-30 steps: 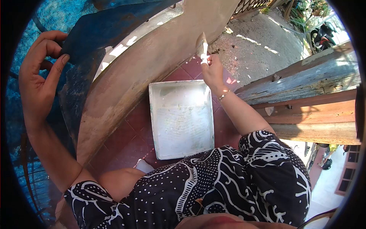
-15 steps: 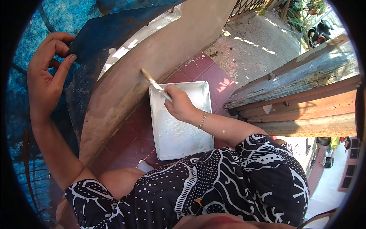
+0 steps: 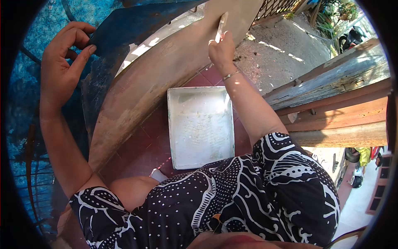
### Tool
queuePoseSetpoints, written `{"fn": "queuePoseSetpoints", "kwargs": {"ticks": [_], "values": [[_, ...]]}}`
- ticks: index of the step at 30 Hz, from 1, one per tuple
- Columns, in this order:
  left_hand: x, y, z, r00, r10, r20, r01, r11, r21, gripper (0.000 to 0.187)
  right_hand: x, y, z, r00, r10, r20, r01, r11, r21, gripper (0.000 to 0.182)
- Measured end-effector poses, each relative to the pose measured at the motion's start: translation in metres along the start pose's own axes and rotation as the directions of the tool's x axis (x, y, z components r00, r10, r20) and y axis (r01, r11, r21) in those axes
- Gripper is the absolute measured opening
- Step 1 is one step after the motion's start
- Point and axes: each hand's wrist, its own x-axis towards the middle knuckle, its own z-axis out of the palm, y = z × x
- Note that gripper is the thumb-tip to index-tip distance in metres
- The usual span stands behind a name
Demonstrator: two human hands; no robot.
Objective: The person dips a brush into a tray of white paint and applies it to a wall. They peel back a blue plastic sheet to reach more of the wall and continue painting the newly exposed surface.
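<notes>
My right hand point(image 3: 222, 53) is wrapped around the pale handle of a paintbrush point(image 3: 220, 30). The brush's bristles are at the far end of the low curved beige wall point(image 3: 178, 54), seemingly against its face. Up on the left, my left hand point(image 3: 62, 70) pinches the edge of a dark blue sheet point(image 3: 132, 27) that hangs over the wall. Below the right forearm, a white paint tray point(image 3: 201, 128) rests on the red tiles, with white paint smeared over its bottom.
Weathered wooden beams point(image 3: 331, 91) stand close on the right. A mottled blue surface point(image 3: 25, 108) is at the left. Beyond the red tiled floor point(image 3: 132, 153) lies grey concrete point(image 3: 273, 58), and a lattice point(image 3: 275, 8) tops the wall's far end. Parked motorbikes appear in the distance.
My right hand has carried the paintbrush from above the tray's far left corner forward and right along the wall. My left hand keeps its pinch on the sheet, shifted slightly in view.
</notes>
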Motion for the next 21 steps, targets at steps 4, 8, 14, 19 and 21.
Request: {"fn": "queuePoseSetpoints", "kwargs": {"ticks": [4,8,14,19,21], "values": [[-0.001,-0.003,0.002,1.0,0.014,-0.028,-0.015,1.0,-0.017,0.011,-0.125,-0.042,0.006,0.926,-0.248,0.286,0.219,0.967,0.13,0.028],[-0.001,-0.003,0.002,0.999,0.028,-0.03,-0.029,0.999,-0.032,0.011,-0.207,-0.065,-0.01,0.596,-0.266,0.758,0.131,0.963,0.234,0.027],[-0.002,-0.004,0.002,0.998,0.044,-0.045,-0.047,0.997,-0.058,0.011,-0.2,-0.066,0.011,0.283,-0.425,0.86,0.244,0.899,0.364,0.021],[-0.003,-0.006,0.003,0.994,0.081,-0.076,-0.087,0.994,-0.073,0.012,-0.131,-0.063,-0.003,0.426,-0.396,0.813,0.247,0.916,0.317,0.021],[-0.002,-0.002,-0.001,0.998,0.055,-0.041,-0.058,0.997,-0.06,0.011,-0.099,-0.054,-0.029,0.534,-0.326,0.78,0.168,0.945,0.28,0.021]]}}
